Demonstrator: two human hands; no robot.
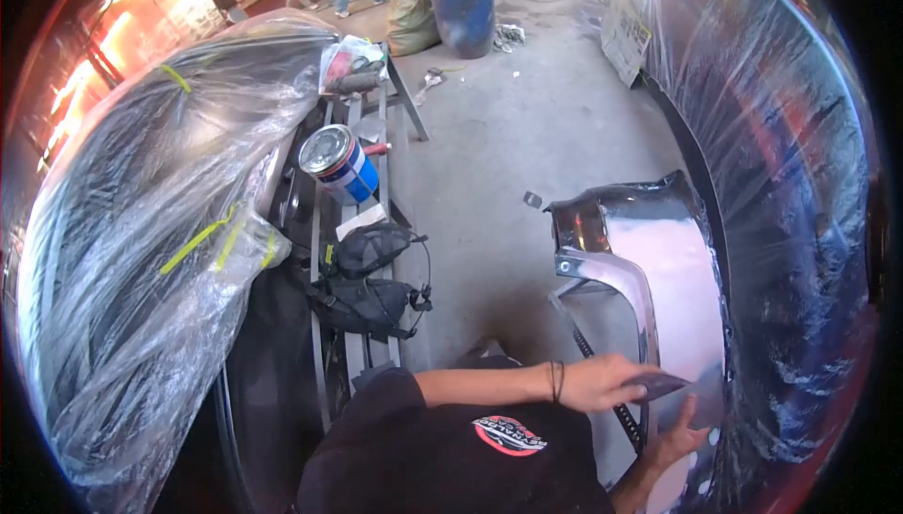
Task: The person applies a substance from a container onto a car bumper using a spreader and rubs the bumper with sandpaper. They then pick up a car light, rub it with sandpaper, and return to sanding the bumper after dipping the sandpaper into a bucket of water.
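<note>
My left hand (607, 383), a dark band round its wrist, reaches across my body. Its fingers pinch a dark, pointed sheet that looks like sandpaper (660, 384). Below it, my right hand (679, 439) rests at the lower part of a car fender (666, 269), index finger stretched out and fingers apart. I see nothing held in that hand. The fender has a pale pinkish-white coat, dark edges and a curved wheel arch. A greyish patch shows on its surface beside my fingers.
Plastic-wrapped car bodies stand left (141, 204) and right (790, 185). On a metal rack sit a paint can (350, 175) and a black bag (372, 302). A thin metal stand (576, 321) is under the fender. A blue barrel (461, 6) and walking people are farther off.
</note>
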